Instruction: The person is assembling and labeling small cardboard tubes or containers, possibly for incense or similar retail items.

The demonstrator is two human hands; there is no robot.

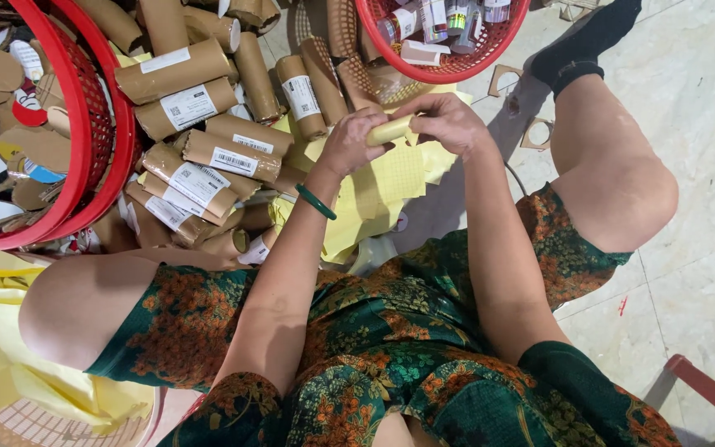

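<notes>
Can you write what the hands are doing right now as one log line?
left hand: holds yellow roll | right hand: grips same roll's end | below: yellow paper sheets | nearby: pile of brown tubes, red baskets

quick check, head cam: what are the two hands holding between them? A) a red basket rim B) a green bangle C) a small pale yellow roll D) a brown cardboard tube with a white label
C: the left hand and right hand grip the ends of a small pale yellow roll above the yellow paper sheets; the brown labelled tubes lie untouched in a heap beside them.
</notes>
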